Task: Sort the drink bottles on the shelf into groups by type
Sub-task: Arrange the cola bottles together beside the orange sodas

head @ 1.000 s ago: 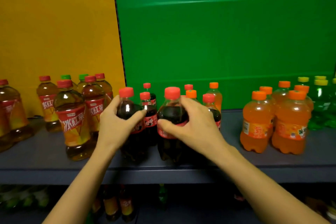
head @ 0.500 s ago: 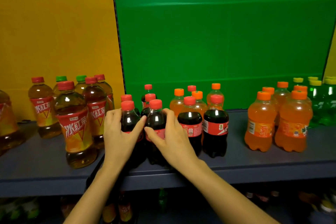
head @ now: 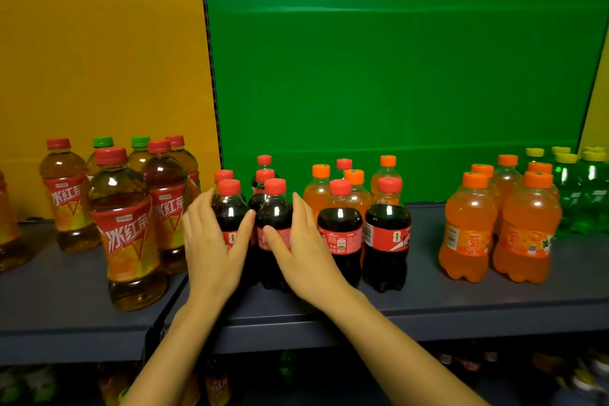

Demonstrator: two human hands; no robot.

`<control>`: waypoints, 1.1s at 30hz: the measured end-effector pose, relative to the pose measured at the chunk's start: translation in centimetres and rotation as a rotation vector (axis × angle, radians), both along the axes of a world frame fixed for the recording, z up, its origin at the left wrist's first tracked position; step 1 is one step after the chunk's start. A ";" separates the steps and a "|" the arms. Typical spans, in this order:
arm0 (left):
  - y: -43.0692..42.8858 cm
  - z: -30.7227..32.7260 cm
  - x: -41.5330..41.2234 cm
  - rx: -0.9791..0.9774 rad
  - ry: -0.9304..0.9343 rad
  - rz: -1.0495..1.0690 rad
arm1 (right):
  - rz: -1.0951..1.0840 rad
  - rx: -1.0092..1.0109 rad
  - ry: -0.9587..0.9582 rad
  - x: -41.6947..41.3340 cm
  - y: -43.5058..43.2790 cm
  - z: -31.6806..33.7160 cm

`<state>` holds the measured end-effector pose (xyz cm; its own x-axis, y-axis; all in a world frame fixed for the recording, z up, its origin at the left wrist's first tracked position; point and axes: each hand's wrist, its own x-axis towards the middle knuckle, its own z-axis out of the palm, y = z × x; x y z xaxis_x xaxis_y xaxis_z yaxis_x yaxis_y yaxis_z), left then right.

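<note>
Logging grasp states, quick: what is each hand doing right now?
Left hand: open, fingers against the front-left red-capped dark plastic cola bottle.
Right hand: open, fingers against the neighbouring red-capped dark cola bottle.

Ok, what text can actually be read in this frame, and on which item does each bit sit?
"冰红茶": on the red label of the front tea bottle, and again on the rear left tea bottle.
Cola bottle label: small white print, too blurred to read.
Orange soda bottle label: print too small to read.
Green bottles: pale marks, unreadable.
</note>
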<state>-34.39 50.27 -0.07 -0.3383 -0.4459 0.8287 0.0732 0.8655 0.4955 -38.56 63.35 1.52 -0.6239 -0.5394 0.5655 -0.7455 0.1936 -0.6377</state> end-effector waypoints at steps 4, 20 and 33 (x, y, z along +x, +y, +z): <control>1.9 2.8 1.0 -0.202 0.157 0.074 | 0.079 -0.028 0.102 0.9 3.5 2.5; 4.3 13.6 -8.6 -0.106 -1.057 -0.256 | 0.041 0.671 -0.298 -11.9 9.3 12.2; 3.9 13.8 -12.4 -0.014 -1.284 -0.467 | 0.271 1.056 -0.479 -15.4 6.7 13.1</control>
